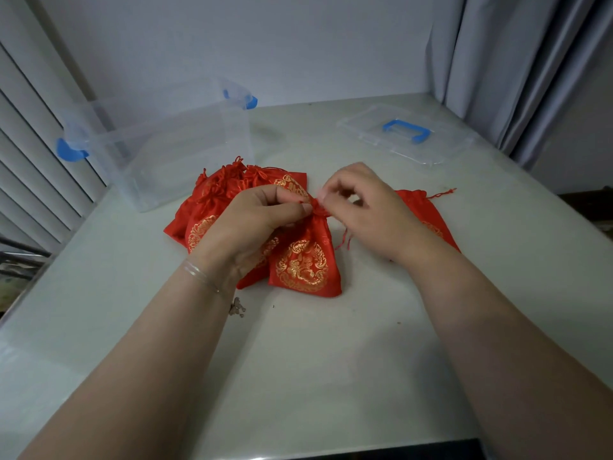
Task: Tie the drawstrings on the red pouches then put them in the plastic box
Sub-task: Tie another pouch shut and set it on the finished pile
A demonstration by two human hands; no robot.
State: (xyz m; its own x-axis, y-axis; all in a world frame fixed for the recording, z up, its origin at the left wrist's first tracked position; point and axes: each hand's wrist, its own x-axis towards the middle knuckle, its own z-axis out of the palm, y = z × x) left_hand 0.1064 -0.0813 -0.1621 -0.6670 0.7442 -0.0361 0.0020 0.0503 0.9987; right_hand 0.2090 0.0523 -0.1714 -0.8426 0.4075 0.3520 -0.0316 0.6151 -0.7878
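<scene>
The right hand (365,207) covers most of the red pouch (428,214) lying behind it. The left hand (258,220) hides part of the pouch pile (212,207) near the counter's (315,360) left edge. Fingertips blur at the knot (317,209), so the grip there is unclear.
</scene>
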